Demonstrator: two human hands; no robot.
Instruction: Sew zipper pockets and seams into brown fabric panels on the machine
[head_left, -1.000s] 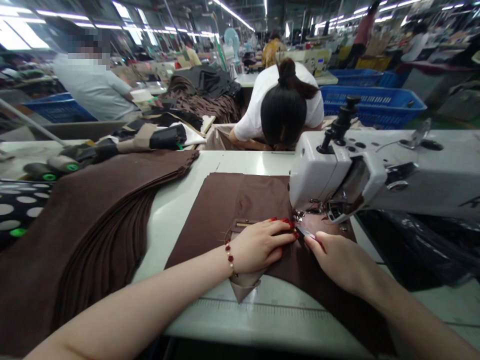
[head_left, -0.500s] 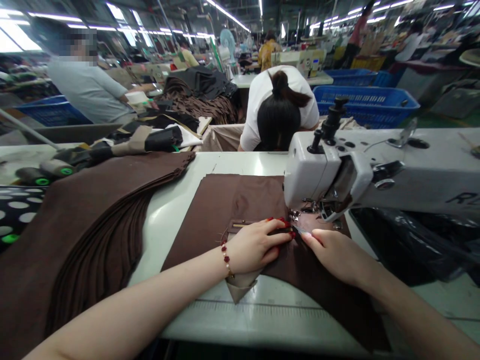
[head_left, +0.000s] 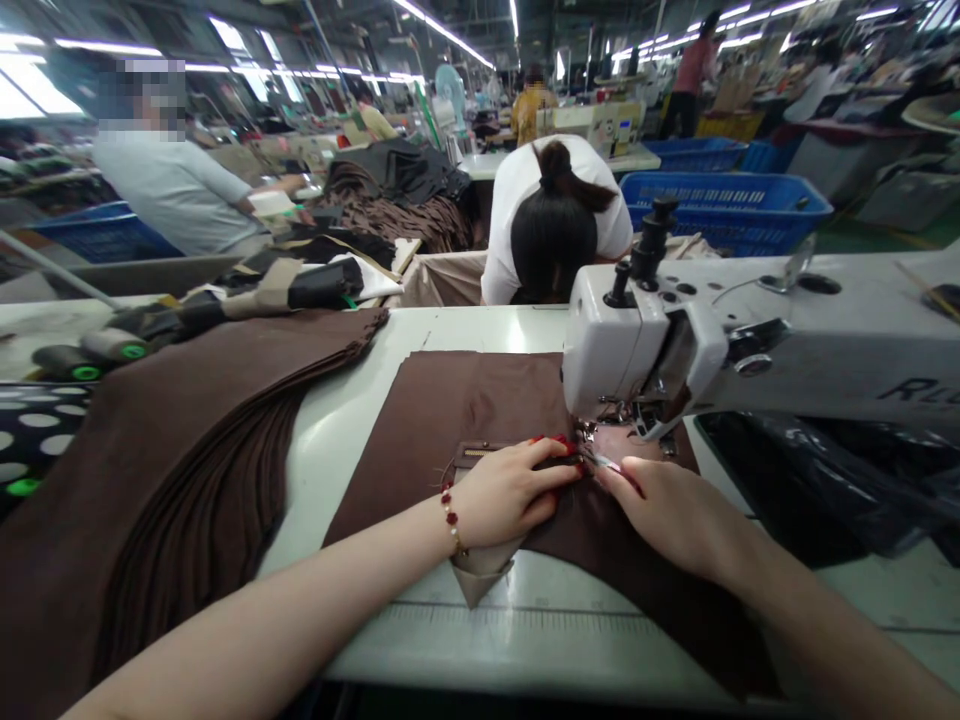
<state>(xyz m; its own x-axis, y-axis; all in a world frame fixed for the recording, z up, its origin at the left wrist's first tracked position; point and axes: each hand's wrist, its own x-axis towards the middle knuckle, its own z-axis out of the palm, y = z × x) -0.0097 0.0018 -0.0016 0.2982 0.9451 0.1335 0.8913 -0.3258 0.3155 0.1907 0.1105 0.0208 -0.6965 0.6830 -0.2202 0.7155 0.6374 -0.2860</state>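
My left hand (head_left: 510, 492) lies on a brown fabric panel (head_left: 420, 425), fingers stretched toward the needle area and pressing on the cloth. Under and beside it runs a brass-toothed zipper (head_left: 480, 453) set in the panel. A beige cloth piece (head_left: 480, 580) sticks out below the wrist. My right hand (head_left: 667, 510) is closed on a slim pointed metal tool (head_left: 601, 460), its tip close to my left fingertips; its exact kind is unclear. Just beyond both hands stands the sewing machine's presser foot (head_left: 586, 432), under the white machine head (head_left: 615, 340).
At left, a stack of brown fabric pieces (head_left: 202, 480) covers the table beside thread spools (head_left: 112, 345). A person in white (head_left: 559, 210) bends low across the table. Black plastic-wrapped material (head_left: 847, 480) lies at right under the machine arm; a blue crate (head_left: 720, 210) stands behind.
The metal tool's tip has shifted slightly at the fabric beside my left fingertips, and my right hand's grip has turned a little. My left hand stays in place.
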